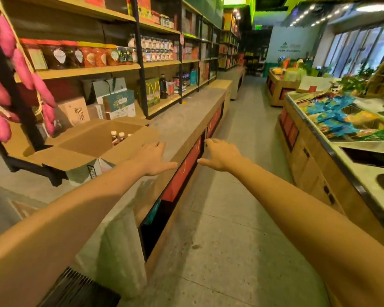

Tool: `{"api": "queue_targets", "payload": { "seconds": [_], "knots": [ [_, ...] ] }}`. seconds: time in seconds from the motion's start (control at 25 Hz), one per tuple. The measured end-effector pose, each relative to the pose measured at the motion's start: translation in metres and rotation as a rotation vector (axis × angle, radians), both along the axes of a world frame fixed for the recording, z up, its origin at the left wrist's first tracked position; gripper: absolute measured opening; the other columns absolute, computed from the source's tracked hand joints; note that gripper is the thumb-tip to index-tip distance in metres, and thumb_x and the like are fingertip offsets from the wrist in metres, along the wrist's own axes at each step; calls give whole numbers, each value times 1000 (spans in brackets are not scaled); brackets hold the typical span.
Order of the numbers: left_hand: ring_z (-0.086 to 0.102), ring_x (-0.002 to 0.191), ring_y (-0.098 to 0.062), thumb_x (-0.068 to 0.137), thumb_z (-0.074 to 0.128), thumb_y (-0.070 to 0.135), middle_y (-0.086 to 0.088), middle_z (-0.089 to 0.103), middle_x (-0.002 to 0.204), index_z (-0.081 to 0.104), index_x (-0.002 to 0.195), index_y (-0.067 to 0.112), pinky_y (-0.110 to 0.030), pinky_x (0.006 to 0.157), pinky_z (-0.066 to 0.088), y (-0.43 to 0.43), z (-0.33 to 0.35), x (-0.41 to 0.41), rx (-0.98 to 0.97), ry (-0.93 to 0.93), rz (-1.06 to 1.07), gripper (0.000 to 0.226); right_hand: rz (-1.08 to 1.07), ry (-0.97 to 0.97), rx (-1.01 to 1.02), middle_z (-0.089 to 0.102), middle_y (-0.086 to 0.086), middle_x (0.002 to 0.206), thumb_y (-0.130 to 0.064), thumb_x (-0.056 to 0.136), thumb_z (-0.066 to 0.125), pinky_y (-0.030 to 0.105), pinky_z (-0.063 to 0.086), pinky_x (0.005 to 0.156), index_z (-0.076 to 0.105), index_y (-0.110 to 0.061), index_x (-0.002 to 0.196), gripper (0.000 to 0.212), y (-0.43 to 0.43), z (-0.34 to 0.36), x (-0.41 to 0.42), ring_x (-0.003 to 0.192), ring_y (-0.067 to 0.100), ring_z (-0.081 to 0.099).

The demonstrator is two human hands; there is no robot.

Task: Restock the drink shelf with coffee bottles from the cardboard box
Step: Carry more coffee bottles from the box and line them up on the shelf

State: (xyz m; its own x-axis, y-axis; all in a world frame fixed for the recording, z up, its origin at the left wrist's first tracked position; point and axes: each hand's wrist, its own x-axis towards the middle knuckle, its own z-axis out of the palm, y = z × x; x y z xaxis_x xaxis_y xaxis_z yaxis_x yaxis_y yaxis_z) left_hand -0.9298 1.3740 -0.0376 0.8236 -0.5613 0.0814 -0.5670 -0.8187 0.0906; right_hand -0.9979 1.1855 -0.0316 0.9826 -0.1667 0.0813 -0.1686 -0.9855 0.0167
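Reaching forward over a shop counter, both hands empty.

Nearest, the left hand (153, 159) and right hand (220, 155) stretch out with fingers spread, grasping nothing, above the grey counter (182, 116) edge. Just beyond the left hand sits the cardboard box (82, 147), flaps open, on the counter. Inside, coffee bottles (118, 137) stand upright, caps pointing up; perhaps three, though blur hides the count. Behind rises the drink shelf (164, 103).
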Motion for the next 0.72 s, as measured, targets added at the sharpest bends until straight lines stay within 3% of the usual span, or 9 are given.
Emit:
{"api": "queue_targets", "payload": {
  "seconds": [0.48,0.6,0.72],
  "knots": [
    [44,126,-30,83,48,63,-11,44,141,33,141,13,-40,103,35,15,-14,262,63,-65,141,78,182,-20,78,37,15,148,-53,88,51,47,32,107,29,-11,144,73,10,-22,294,134,33,38],
    [36,134,-28,84,48,63,-8,35,149,28,144,16,-40,110,29,16,-20,313,65,-48,219,79,210,12,131,34,13,150,-52,89,52,45,31,110,28,-13,144,71,21,-31,357,136,32,35],
    [39,129,-29,85,47,61,-9,39,146,31,141,15,-40,106,31,21,-23,353,58,-42,248,75,239,23,107,35,13,149,-52,90,49,45,31,110,26,-12,146,72,32,-43,411,135,32,35]
  ]
}}
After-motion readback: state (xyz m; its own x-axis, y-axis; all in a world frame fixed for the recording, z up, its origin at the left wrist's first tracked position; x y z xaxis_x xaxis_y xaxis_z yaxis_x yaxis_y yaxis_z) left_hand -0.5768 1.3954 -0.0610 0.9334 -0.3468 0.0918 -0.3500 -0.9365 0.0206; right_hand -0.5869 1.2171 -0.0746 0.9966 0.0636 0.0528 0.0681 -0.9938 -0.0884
